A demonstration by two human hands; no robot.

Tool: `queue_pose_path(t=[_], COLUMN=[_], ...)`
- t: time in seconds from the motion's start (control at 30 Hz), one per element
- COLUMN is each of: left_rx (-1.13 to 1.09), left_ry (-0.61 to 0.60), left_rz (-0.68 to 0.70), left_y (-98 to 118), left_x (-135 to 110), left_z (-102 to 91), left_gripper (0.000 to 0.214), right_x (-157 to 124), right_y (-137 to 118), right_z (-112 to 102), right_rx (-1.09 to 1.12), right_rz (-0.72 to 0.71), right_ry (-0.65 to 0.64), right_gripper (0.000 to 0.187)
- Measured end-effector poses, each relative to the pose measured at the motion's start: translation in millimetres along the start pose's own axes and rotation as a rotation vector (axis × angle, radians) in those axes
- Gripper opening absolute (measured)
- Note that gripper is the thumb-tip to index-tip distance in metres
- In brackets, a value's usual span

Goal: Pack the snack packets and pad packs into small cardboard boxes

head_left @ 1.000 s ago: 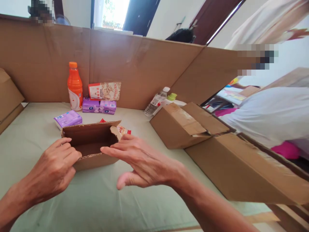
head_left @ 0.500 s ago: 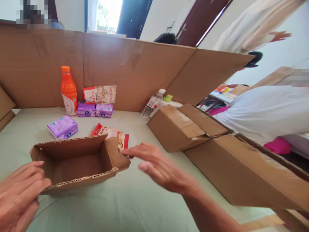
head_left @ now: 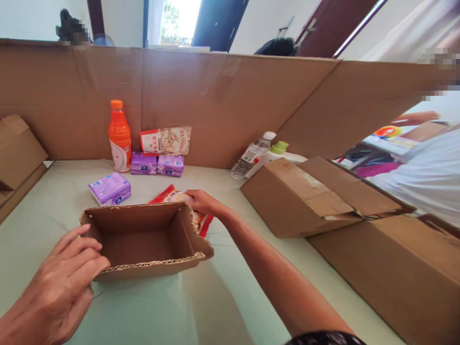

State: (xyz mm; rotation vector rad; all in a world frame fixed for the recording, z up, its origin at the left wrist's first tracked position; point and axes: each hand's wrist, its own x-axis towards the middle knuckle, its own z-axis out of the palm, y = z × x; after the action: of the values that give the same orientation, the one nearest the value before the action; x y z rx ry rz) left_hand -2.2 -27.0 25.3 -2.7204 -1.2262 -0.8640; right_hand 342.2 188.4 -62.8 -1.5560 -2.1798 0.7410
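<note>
The snack bag [head_left: 179,195] lies on the table [head_left: 132,316], beyond the right rear corner of the cardboard box [head_left: 140,220]. Expect a light, pliable bag with a slick surface; contents may crush under hard pressure. Preferred hold: across the middle or at a red end. The right hand [head_left: 204,202] touches the bag, fingers bent; thumb hidden, pinch cannot be confirmed. The left hand [head_left: 68,282] curves over the box's left end; grip cannot be confirmed. Box: probably light, fairly stiff; hold by an end wall.

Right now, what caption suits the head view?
Left hand at open brown cardboard box, right hand on red-edged flat packet.
</note>
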Motion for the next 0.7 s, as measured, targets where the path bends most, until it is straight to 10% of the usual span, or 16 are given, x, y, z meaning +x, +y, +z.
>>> queue_pose_path(t=[0.2, 0.37, 0.5, 0.7], left_rx=[-0.006, -0.002, 0.004, 0.072], left_ry=[0.061, 0.088, 0.103, 0.13], left_rz=[0.002, 0.029, 0.041, -0.005], left_y=[0, -4, -5, -2], left_x=[0, 1, 2, -4], left_z=[5.9, 10.8, 10.3, 9.5], left_gripper=[0.036, 0.033, 0.032, 0.026], right_x=[-56, -81, -90, -92], right_y=[-25, -115, -168, -175], right_z=[-64, -97, -61, -24], right_rx=[0.104, 0.475, 0.418, -0.248], right_rz=[-0.031, -0.527, -0.617, -0.507], right_ry=[0.556, 1.056, 0.678, -0.145], right_gripper=[0.014, 0.035, 0.023, 0.016])
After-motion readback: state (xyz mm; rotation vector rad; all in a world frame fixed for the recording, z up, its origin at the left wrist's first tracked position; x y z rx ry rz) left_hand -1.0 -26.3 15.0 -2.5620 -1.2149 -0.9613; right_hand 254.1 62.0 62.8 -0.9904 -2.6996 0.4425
